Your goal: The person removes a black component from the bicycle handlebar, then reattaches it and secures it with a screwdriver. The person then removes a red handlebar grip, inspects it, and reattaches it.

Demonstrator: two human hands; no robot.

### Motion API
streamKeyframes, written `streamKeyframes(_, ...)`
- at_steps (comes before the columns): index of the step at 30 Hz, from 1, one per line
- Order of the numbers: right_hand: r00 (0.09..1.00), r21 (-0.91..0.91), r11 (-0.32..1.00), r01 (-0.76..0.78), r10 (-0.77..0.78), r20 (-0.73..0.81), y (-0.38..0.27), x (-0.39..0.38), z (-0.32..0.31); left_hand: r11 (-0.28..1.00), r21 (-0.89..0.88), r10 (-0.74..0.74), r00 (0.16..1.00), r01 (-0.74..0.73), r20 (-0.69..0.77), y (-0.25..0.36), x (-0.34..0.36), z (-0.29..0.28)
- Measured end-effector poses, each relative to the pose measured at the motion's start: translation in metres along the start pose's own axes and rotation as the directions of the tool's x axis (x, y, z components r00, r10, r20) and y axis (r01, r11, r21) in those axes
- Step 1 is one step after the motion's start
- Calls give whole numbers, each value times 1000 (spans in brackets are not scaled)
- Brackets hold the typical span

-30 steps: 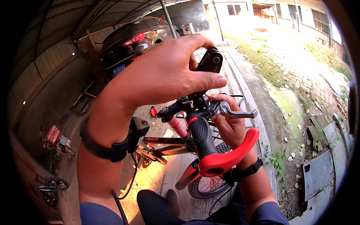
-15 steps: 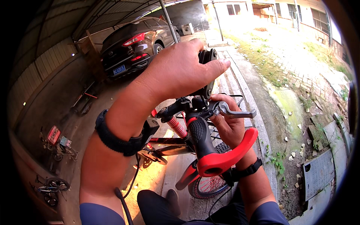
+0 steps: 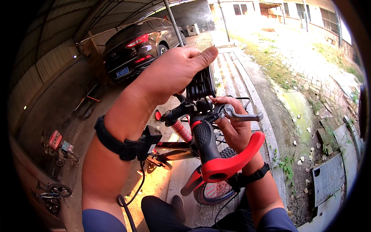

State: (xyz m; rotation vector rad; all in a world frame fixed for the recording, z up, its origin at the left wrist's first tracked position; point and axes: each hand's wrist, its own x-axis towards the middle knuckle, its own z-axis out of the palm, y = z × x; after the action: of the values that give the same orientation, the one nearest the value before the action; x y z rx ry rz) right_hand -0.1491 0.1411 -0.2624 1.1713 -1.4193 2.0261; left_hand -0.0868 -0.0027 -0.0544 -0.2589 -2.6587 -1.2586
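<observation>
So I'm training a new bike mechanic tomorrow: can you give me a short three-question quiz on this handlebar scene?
1. True or false: the left hand grasps the black device mounted above the handlebar.
2. What colour is the curved bar end beyond the black grip? A blue, B red, C green.
3. Which hand is at the silver brake lever?

Key: 1 true; 2 B; 3 the right hand.
</observation>
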Motion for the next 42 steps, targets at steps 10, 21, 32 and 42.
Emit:
streamKeyframes(10,998,-15,1000,25,-24,65,5,-1,-4,985,-163,-72,995,59,-73,-8,-15,-2)
streamKeyframes(21,997,-6,1000,4,-3,78,7,-3,-5,987,-156,-64,989,43,-136,-24,-28,-6)
streamKeyframes(32,994,-57,997,54,-49,94,6,-2,-6,999,40,10,987,-16,162,-18,-47,-16)
streamKeyframes(42,989,106,984,-143,147,-31,-1,-4,3,888,441,77,986,-134,145,12,-48,-8)
